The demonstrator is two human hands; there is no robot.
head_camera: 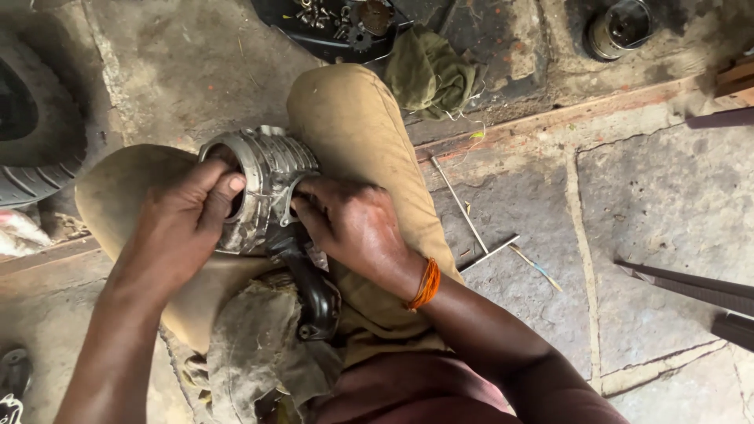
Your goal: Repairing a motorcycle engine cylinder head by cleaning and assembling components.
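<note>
Black tray (287,27) up at the top edge has a pile of small metal bits in it, gears and bolts by the look of them, and there's a round metal can (619,29) further right on the stone floor (667,204), dark inside so can't tell what's in it. The main thing is a finned metal engine cylinder (263,184), silver-grey and grimy, lying on its side across the person's lap between the tan trouser knees. Left hand (182,224) is clamped over its open end, thumb hooked into the bore. Right hand (353,224) has its fingers curled tight against the other end of the fins. Dirty rag (251,345) sits just below, green cloth (430,74) by the tray, tyre (35,133) off left.
</note>
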